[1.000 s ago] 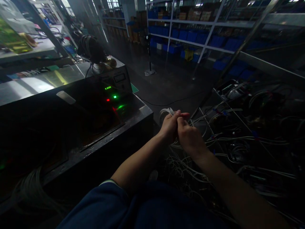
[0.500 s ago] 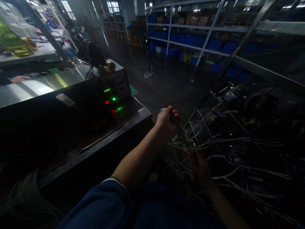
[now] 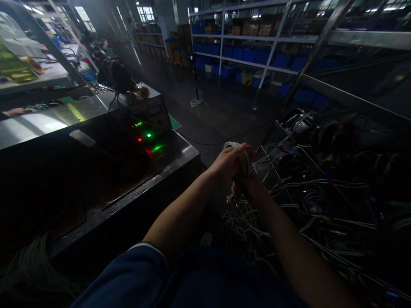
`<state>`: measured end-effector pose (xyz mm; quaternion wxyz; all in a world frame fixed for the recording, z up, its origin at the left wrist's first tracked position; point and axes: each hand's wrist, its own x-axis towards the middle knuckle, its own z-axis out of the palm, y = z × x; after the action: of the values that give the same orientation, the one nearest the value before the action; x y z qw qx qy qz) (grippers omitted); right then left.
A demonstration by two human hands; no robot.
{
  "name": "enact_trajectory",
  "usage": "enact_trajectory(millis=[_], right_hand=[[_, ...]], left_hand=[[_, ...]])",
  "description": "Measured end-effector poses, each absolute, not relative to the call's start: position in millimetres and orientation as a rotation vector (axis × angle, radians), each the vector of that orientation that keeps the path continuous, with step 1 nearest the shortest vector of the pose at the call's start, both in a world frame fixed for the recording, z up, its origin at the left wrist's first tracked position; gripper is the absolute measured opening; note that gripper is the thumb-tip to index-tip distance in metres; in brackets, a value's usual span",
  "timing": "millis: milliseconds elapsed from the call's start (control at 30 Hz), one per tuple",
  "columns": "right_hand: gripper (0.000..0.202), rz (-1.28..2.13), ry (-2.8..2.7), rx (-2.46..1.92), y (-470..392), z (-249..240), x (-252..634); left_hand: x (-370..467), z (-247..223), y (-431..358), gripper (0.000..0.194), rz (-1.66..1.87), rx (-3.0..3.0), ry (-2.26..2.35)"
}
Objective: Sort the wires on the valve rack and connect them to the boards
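Near the metal ledge (image 3: 188,152) | our left hand (image 3: 228,162) curls snugly round the pale cable coil (image 3: 245,164), right hand (image 3: 245,184) closed at its lower end | wire ends (image 3: 229,199) below too dim to make out | we'd best keep loops even, clear of the loose wires (image 3: 239,224)
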<state>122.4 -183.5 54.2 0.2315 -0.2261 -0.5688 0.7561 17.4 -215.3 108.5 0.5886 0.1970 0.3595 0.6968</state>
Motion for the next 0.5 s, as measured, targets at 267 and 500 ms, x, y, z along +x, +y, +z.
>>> enact_trajectory(millis=[267, 500], right_hand=[[0.04, 2.269, -1.023, -0.336, -170.1, 85.1, 108.6], [0.042, 2.287, -0.896, -0.483, -173.9, 70.7, 97.4]], left_hand=[[-1.6, 5.4, -280.0, 0.054, 1.507, 0.398, 0.821], [40.7, 4.4, -259.3, 0.03, 1.712, -0.182, 0.84]])
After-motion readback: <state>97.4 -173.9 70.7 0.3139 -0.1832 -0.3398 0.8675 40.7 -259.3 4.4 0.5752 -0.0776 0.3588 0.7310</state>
